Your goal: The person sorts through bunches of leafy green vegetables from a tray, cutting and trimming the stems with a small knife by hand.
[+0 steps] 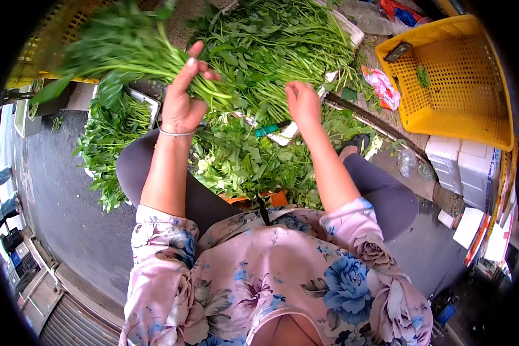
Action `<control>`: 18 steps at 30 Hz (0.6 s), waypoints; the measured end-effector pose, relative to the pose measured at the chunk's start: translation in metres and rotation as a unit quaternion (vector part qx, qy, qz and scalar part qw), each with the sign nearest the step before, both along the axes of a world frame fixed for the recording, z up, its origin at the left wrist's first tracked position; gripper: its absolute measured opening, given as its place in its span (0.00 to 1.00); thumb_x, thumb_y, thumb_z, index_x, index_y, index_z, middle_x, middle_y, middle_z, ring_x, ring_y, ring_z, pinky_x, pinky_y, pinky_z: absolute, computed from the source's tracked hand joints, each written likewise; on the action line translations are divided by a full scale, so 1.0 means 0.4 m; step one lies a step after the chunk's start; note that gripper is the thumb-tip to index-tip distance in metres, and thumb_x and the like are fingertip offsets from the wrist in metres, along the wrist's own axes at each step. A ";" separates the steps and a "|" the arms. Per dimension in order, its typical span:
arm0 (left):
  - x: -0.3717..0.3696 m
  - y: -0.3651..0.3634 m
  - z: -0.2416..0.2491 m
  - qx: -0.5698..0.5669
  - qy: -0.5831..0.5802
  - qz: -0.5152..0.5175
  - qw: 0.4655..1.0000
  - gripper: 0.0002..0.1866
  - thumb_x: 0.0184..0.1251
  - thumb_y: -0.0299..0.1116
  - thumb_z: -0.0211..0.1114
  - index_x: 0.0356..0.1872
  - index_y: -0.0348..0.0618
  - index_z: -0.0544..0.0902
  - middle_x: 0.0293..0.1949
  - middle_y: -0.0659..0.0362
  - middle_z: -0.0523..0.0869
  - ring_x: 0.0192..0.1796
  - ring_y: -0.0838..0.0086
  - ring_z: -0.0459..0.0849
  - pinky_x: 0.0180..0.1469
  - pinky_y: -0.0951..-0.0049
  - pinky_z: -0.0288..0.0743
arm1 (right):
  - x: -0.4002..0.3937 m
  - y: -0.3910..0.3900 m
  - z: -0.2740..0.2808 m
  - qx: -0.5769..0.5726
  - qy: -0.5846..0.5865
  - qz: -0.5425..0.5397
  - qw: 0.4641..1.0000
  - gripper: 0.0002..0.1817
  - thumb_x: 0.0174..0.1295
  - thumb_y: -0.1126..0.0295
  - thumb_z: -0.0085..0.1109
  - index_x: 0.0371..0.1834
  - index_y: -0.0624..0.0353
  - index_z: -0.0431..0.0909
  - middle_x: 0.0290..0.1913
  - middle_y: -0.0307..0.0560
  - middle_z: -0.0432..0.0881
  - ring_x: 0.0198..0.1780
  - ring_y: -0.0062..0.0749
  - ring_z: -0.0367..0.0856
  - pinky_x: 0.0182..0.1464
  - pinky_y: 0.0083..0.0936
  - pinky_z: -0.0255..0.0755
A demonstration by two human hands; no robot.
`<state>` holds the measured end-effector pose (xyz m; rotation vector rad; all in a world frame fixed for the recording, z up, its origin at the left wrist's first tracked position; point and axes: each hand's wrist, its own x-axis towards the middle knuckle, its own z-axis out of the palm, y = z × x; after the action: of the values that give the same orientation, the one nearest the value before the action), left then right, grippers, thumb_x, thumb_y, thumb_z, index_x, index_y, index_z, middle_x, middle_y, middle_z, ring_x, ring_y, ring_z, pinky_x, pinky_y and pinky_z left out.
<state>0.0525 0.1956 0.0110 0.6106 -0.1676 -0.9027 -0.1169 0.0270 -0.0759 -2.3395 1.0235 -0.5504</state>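
Observation:
My left hand (183,99) grips a bunch of long-stemmed leafy greens (118,49), its leaves fanned out to the upper left and blurred by motion. The cut stem ends (213,95) poke out to the right of the palm. My right hand (303,106) is closed, its fingers curled over the edge of a big heap of the same greens (271,43); whether anything is in it I cannot make out. Between my knees lies a pile of loose leaves and trimmings (242,164). A green-handled object (266,131) rests on top, partly covered.
More greens lie in a white tray (154,107) by my left knee. A yellow plastic crate (444,86) stands tilted at the upper right, above white foam boxes (461,167). Near it is a pink-and-white plastic bag (380,87). Another yellow crate (52,29) sits at upper left.

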 end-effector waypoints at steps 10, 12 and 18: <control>0.034 0.016 -0.108 0.164 0.130 0.045 0.977 0.05 0.59 0.30 0.60 0.34 0.42 0.76 0.30 0.61 0.80 0.31 0.75 0.79 0.34 0.72 0.74 | 0.068 -0.117 -0.004 0.061 0.128 0.007 0.990 0.10 0.52 0.62 0.59 0.36 0.49 0.78 0.37 0.45 0.79 0.38 0.39 0.79 0.39 0.33 0.72; 0.024 0.008 -0.094 0.209 0.116 0.061 0.969 0.07 0.60 0.31 0.60 0.34 0.40 0.76 0.29 0.60 0.81 0.30 0.75 0.79 0.35 0.74 0.75 | 0.065 -0.138 0.042 0.074 0.069 -0.006 0.995 0.11 0.54 0.60 0.56 0.36 0.52 0.78 0.32 0.45 0.82 0.34 0.36 0.80 0.37 0.31 0.72; -0.054 -0.040 -0.093 0.236 0.048 -0.007 0.971 0.08 0.59 0.32 0.60 0.35 0.38 0.78 0.31 0.60 0.82 0.29 0.76 0.79 0.33 0.76 0.75 | 0.031 -0.079 0.165 0.401 -0.161 -0.009 0.902 0.12 0.52 0.71 0.62 0.40 0.60 0.75 0.32 0.41 0.81 0.26 0.20 0.74 0.28 0.15 0.67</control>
<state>0.0311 0.1795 -0.0261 1.0045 0.1371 -0.9914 -0.1045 -0.0047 -0.0099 -1.4549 0.8849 -0.3958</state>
